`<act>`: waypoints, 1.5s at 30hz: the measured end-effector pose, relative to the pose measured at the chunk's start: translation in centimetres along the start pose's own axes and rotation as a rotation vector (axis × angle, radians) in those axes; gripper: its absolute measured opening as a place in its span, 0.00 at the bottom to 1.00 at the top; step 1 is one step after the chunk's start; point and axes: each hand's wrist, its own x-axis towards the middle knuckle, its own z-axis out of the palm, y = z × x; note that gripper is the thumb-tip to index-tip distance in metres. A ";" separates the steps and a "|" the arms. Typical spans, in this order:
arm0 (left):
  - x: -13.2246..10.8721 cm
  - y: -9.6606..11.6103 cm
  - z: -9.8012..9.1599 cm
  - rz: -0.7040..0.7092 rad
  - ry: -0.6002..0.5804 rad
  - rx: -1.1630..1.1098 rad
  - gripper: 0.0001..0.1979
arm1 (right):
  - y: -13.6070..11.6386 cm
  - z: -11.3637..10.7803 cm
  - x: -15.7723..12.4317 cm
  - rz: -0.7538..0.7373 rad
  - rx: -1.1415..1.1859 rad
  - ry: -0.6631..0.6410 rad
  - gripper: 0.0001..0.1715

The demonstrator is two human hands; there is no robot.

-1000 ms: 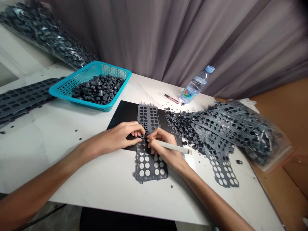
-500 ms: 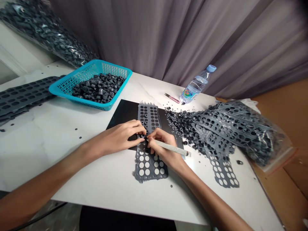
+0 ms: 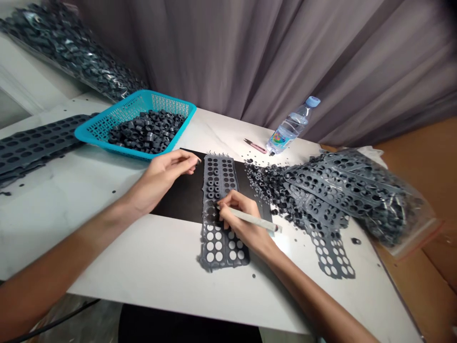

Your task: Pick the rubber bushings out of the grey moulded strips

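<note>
My left hand is raised over the black mat, near the basket's front corner. Its thumb and fingers pinch a small dark rubber piece, mostly covered by the fingertips. My right hand grips a pale pen-like tool, its tip hidden at the fingers. That hand rests on a grey rubber sheet with rows of round holes, lying lengthwise across mat and table. Several small ring-shaped pieces still sit in the sheet's left rows; white tabletop shows through its near holes.
A blue basket of black rubber pieces stands back left, beside more perforated sheets. A big bag of pieces leans behind. Right are scattered scraps, used sheets and a plastic bag. Thread snips lie by a water bottle.
My left hand has lifted off the rubber sheet and moved up and left toward the basket, a small dark piece in its fingertips. My right hand has hardly moved.
</note>
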 end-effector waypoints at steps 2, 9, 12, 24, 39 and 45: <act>0.4 -0.1 -0.4 -0.128 -0.048 -0.192 0.10 | 0.1 -0.1 0.1 0.017 0.098 0.008 0.02; -0.7 -0.7 0.8 -0.390 -0.316 -0.299 0.12 | 0.9 -0.4 0.9 0.008 0.223 0.181 0.09; -0.9 -0.5 1.2 -0.416 -0.375 -0.277 0.13 | 1.0 -0.5 0.8 -0.006 0.207 0.191 0.10; -1.2 -0.9 1.8 -0.361 -0.457 -0.197 0.17 | 0.1 0.0 -0.3 -0.382 -0.308 0.225 0.09; -2.0 -2.6 3.1 0.391 -0.394 0.793 0.09 | 0.5 -9.8 1.4 -0.247 -1.200 0.725 0.18; -1.8 -2.4 2.6 0.322 -0.448 0.727 0.09 | -0.2 -4.9 0.8 -0.162 -0.283 0.292 0.10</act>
